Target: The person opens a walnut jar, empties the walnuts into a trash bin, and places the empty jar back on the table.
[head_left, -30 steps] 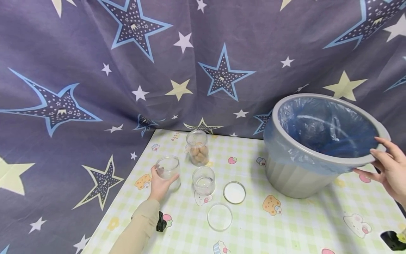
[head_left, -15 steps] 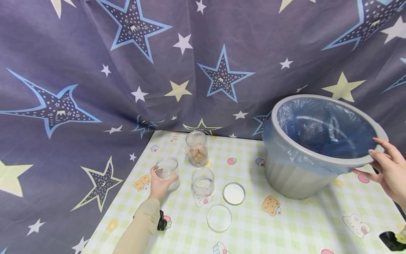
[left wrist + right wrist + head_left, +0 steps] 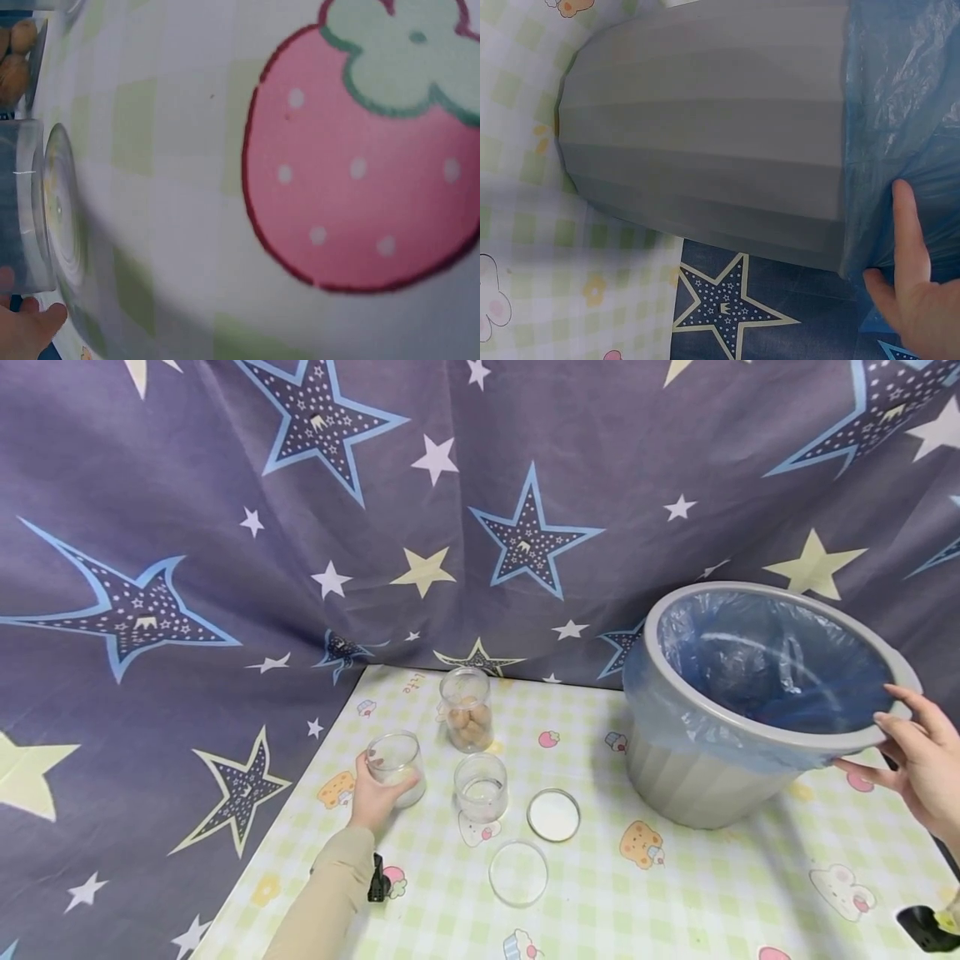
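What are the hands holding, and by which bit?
The left hand holds the leftmost clear jar around its side. The right hand holds the gray bin by the right side of its rim.

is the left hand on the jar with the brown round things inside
No, the left hand grips a nearer clear jar, while the farther jar holds the brown things.

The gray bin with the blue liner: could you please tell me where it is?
In the head view, the gray bin sits at the right on the checkered tablecloth, in front of the starry curtain, held by the right hand.
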Motion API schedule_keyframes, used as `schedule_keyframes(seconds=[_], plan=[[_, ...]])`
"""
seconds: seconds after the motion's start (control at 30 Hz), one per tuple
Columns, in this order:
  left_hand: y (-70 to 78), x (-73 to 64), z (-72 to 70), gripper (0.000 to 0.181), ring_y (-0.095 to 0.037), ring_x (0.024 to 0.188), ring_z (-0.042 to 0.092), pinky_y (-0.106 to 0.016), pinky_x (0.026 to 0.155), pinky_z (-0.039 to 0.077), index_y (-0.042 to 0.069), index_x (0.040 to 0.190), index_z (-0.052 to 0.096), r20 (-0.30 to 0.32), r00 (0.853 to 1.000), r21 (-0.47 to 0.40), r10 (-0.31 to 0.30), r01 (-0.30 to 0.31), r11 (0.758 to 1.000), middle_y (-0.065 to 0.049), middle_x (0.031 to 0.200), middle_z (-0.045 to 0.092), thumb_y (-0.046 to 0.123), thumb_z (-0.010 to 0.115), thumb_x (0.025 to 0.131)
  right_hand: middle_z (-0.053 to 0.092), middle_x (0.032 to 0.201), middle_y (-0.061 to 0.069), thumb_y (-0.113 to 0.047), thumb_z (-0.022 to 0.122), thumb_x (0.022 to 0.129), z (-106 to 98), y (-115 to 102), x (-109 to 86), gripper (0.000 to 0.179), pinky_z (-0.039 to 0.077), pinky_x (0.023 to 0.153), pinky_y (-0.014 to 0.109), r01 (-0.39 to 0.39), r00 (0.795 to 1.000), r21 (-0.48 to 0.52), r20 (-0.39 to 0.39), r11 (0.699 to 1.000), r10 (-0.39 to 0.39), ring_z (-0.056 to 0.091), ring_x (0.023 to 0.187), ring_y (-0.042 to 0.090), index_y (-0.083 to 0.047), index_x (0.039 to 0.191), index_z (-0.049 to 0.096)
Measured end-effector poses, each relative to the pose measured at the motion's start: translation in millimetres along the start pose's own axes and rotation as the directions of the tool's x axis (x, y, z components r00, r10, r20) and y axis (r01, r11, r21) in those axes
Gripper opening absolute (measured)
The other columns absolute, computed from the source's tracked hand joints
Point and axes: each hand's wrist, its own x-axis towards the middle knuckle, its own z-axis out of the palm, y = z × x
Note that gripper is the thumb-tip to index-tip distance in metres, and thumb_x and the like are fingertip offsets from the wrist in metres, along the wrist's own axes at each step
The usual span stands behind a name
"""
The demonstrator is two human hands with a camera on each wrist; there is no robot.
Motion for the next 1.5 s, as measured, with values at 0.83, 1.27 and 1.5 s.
schedule_keyframes(seconds=[0.83, 1.27, 1.5], plan=[[-21.1, 5.5, -25.6, 0.105, -0.039, 0.138, 0.027, -0.05, 0.116, 0.02, 0.006, 0.149, 0.017, 0.177, 0.983, 0.05, -0.056, 0.047, 0.998, -0.025, 0.148, 0.028, 0.019, 0.084, 0.069, 0.059, 0.084, -0.007, 0.0, 0.034, 0.099, -3, 4, 0.2, 0.039, 0.056, 0.05, 0.022, 0.001, 1.0, 0.014, -0.022, 1.0, 0.0, 0.064, 0.075, 0.002, -0.025, 0.127, 0.041], [-21.5, 1.5, -34.3, 0.114, -0.045, 0.134, 0.029, -0.054, 0.114, 0.022, 0.009, 0.151, 0.001, 0.181, 0.982, 0.093, -0.056, 0.039, 0.995, -0.03, 0.147, 0.025, 0.015, 0.082, 0.071, 0.054, 0.083, -0.007, -0.001, 0.034, 0.099, 0, 2, 1.3, 0.039, 0.055, 0.051, 0.02, 0.003, 1.0, -0.018, -0.026, 1.0, -0.003, 0.062, 0.075, 0.001, -0.026, 0.13, 0.038], [-15.0, 3.5, -43.1, 0.112, -0.044, 0.134, 0.029, -0.053, 0.114, 0.024, 0.012, 0.151, 0.001, 0.211, 0.977, 0.072, -0.031, 0.016, 0.997, -0.031, 0.144, 0.027, 0.013, 0.081, 0.073, 0.055, 0.087, -0.009, -0.001, 0.035, 0.098, -3, 4, 0.5, 0.04, 0.054, 0.048, 0.019, -0.008, 0.998, -0.026, -0.056, 1.0, 0.006, 0.062, 0.073, 0.0, -0.028, 0.128, 0.04]])
